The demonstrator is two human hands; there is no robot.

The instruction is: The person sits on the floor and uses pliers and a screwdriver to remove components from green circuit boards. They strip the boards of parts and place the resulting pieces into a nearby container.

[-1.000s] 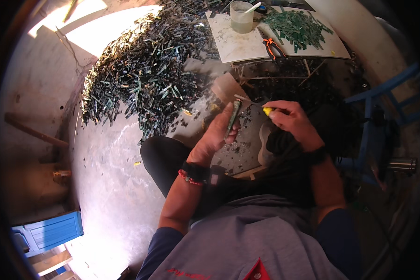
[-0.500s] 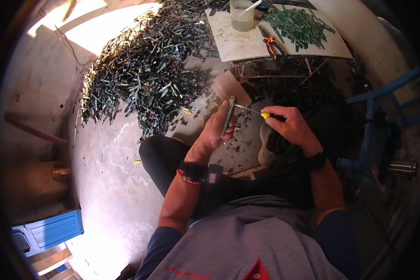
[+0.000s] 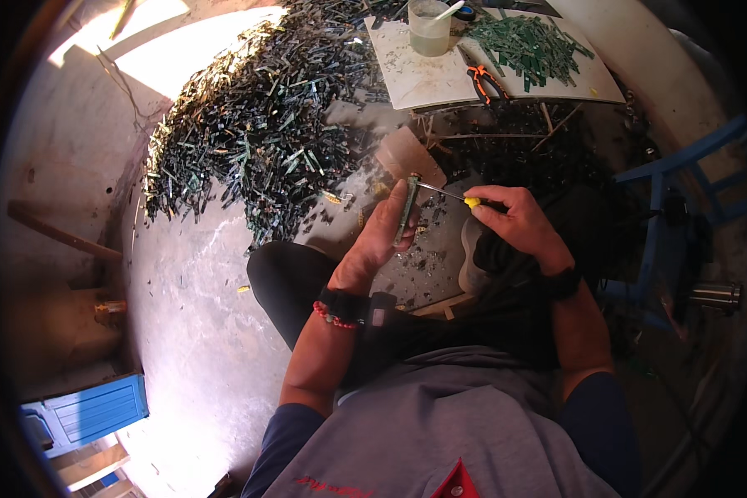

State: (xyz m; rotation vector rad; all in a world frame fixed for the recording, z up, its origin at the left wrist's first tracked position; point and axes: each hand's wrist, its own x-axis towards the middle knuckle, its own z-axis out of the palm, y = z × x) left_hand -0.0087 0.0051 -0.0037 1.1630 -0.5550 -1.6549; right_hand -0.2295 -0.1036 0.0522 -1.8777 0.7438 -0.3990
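Note:
My left hand (image 3: 383, 231) is closed round a narrow, greenish strip (image 3: 407, 212), perhaps a circuit board, held nearly upright with its upper end above my fingers. My right hand (image 3: 519, 220) grips a screwdriver (image 3: 440, 192) by its yellow-and-black handle. The thin metal shaft points left, and its tip meets the strip close to the upper end. Whether the tip is pressed under a part there is too small to tell. Below the strip's upper end, a flat brownish board (image 3: 430, 159) lies on the floor.
A big heap of dark strips (image 3: 257, 124) covers the floor ahead and left. The low white table (image 3: 398, 79) bears a cup of cloudy liquid (image 3: 430, 37), orange-and-black pliers (image 3: 485, 83) and a pile of green strips (image 3: 535, 54). A blue frame (image 3: 656, 216) stands at the right.
The strip has turned slightly in my left hand, and the screwdriver tip has shifted a little at its upper end. Both hands keep their grip.

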